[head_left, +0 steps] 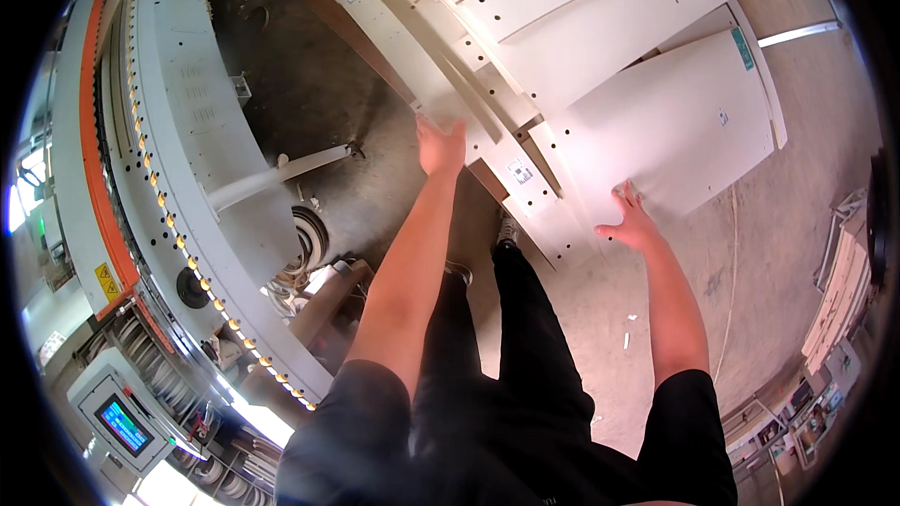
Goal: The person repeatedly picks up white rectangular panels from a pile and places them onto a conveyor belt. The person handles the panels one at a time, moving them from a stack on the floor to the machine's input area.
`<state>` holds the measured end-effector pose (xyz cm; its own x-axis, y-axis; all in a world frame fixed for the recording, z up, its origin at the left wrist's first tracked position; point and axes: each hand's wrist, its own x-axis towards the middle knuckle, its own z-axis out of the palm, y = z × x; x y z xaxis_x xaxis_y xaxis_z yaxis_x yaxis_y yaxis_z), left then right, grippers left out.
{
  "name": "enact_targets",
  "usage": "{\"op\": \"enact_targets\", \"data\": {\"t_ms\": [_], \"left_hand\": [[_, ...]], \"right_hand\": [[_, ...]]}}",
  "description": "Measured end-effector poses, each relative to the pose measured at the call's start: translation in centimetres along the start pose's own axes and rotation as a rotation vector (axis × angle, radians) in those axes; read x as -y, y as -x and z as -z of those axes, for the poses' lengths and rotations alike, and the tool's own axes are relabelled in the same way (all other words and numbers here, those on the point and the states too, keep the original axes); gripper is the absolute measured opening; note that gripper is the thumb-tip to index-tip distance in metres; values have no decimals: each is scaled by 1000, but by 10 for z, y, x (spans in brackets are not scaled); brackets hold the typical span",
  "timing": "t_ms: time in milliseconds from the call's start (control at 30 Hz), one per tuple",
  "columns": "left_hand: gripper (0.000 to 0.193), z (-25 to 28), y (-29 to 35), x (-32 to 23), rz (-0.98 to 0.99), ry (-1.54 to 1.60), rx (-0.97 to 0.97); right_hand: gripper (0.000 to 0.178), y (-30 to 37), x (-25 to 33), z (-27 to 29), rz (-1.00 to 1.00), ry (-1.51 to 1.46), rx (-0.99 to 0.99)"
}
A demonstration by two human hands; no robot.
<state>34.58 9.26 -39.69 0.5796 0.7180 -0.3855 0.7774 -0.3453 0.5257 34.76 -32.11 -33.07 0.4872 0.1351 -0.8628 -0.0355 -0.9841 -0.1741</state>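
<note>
A narrow white panel (487, 155) with drilled holes and a small label slants along the left side of a stack of panels. My left hand (441, 145) is closed at its left edge, the thumb on the near side; the rest of its fingers are partly hidden. A wider white panel (675, 122) lies to the right, bearing a small label and a green sticker. By its near edge is my right hand (637, 225), open with thumb and fingers spread; whether it touches the panel I cannot tell.
On the left runs a long grey machine (192, 66) with an orange strip and a row of yellow rollers. Its control screen (124, 424) is lit. Coiled edging strip (309, 239) lies beneath it. A pile of boards (834, 305) stands at the far right.
</note>
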Motion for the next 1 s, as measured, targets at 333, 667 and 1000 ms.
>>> {"op": "enact_targets", "data": {"t_ms": [333,667,1000], "left_hand": [[50,-32,148,184,-66,62,624],[59,-14,159,215,51,335,625],[58,-21,44,40,-120,491,696]], "right_hand": [[81,-7,-30,-50,-44,-284,-459],[73,-21,-76,-174,-808,-1395,-547],[71,-19,-91,-183,-610,-1807,-425]]}}
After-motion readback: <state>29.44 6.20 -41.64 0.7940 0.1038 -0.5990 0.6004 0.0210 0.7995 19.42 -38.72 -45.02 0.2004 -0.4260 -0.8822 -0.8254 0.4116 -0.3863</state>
